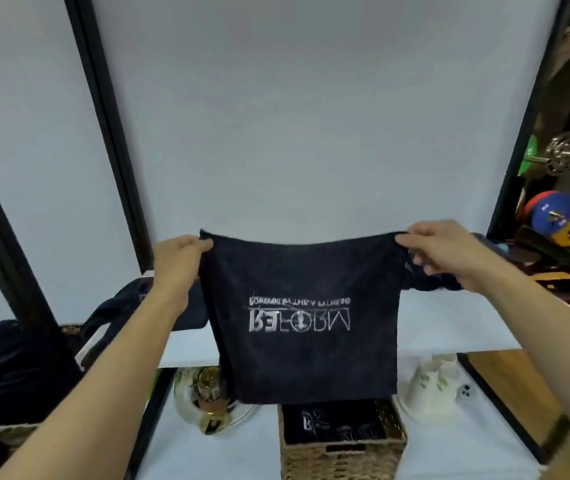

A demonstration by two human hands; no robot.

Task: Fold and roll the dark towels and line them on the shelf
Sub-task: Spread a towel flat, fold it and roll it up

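Pinching the dark towel (pixel 306 317) by its top corners with our left hand (pixel 181 261) and right hand (pixel 446 252), we risk a crooked fold if one corner slips.

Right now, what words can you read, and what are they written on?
"REFORM": big pale letters, flipped upside down, on the dark towel.
Smaller line above it, same towel: too blurred to read.
Pale print on the folded towels in the basket: too small to read.
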